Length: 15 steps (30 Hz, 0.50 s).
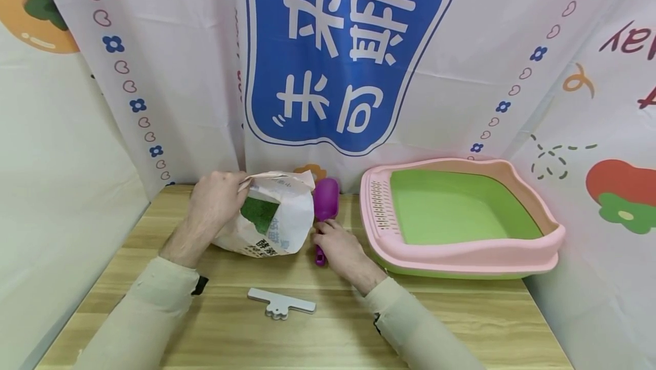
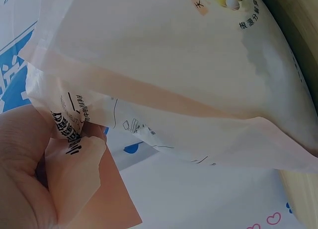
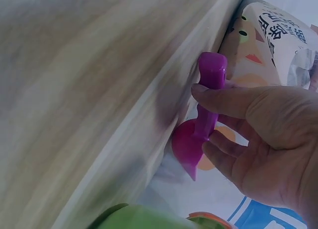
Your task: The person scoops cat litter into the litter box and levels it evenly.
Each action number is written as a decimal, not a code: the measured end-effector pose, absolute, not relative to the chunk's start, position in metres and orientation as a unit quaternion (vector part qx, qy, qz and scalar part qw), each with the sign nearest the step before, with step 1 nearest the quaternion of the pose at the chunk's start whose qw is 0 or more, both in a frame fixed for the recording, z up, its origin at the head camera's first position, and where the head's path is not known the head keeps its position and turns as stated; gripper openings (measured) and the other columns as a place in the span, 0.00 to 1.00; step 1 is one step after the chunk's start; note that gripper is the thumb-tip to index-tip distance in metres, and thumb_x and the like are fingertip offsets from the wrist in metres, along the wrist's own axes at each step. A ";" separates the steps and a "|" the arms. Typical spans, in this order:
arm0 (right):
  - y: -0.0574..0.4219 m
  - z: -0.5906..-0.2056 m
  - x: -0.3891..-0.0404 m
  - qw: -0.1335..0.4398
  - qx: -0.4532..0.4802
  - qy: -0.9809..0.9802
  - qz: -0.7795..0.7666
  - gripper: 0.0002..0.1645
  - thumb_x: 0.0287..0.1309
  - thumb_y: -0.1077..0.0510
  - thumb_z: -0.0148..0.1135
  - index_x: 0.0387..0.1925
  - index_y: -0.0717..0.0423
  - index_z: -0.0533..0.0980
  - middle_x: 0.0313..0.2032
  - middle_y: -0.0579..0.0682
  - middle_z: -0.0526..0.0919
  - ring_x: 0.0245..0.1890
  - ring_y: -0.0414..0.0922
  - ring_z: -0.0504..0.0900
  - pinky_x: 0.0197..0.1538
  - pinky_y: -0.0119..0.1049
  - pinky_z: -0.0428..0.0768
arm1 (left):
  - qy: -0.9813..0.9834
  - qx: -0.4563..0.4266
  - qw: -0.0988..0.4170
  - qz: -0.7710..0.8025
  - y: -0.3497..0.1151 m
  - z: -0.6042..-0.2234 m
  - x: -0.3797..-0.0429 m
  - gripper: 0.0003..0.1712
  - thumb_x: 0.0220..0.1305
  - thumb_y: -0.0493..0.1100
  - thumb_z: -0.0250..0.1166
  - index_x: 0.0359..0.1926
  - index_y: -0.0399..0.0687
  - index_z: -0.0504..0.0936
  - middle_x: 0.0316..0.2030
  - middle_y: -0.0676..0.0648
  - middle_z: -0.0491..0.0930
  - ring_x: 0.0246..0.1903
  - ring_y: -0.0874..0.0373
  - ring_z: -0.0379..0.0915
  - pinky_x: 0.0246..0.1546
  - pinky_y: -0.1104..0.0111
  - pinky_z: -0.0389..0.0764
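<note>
A white printed paper bag (image 1: 296, 216) stands tilted on the table, its mouth facing me and green granules (image 1: 260, 214) visible inside. My left hand (image 1: 214, 204) grips the bag's top left edge. In the left wrist view, the left thumb (image 2: 22, 164) pinches the folded paper of the bag (image 2: 179, 60). Beside the bag is a purple scoop (image 1: 326, 196), bowl toward the back curtain. My right hand (image 1: 343, 251) holds its handle. The right wrist view shows thumb and fingers of the right hand (image 3: 268, 139) around the handle of the scoop (image 3: 211, 72).
A litter box (image 1: 461, 263) with a pink rim and green base stands at the right, close to the right hand. In front of the bag, a white sealing clip (image 1: 282, 304) lies on the wooden table (image 1: 241, 341). A printed curtain (image 1: 195, 85) hangs behind.
</note>
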State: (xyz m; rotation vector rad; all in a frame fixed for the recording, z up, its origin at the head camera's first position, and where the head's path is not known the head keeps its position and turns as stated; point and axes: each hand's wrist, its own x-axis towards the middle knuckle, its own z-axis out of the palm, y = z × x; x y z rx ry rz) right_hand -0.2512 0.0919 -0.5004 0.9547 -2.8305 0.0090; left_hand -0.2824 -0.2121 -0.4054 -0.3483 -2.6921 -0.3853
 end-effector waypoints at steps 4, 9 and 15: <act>0.092 -0.503 -0.255 0.084 0.326 -0.942 -0.012 0.23 0.73 0.67 0.73 0.62 0.44 0.93 0.71 0.49 0.91 0.77 0.54 0.84 0.73 0.48 0.91 | -0.960 -0.128 0.204 -0.141 -0.213 -0.405 -0.282 0.12 0.86 0.41 0.69 0.55 0.38 0.95 0.44 0.29 0.96 0.38 0.28 0.95 0.38 0.37 0.93; 0.092 -0.507 -0.256 0.096 0.341 -0.934 -0.051 0.18 0.75 0.62 0.74 0.57 0.40 0.95 0.72 0.47 0.91 0.79 0.55 0.84 0.70 0.48 0.93 | -0.962 -0.128 0.196 -0.138 -0.212 -0.404 -0.282 0.13 0.86 0.42 0.69 0.58 0.40 0.95 0.46 0.29 0.96 0.39 0.29 0.95 0.40 0.38 0.94; 0.094 -0.499 -0.254 0.083 0.334 -0.938 -0.035 0.19 0.71 0.62 0.79 0.58 0.40 0.94 0.74 0.44 0.90 0.82 0.55 0.83 0.70 0.53 0.93 | -0.962 -0.129 0.197 -0.138 -0.213 -0.404 -0.282 0.13 0.86 0.41 0.70 0.57 0.40 0.95 0.46 0.29 0.96 0.39 0.29 0.95 0.41 0.38 0.94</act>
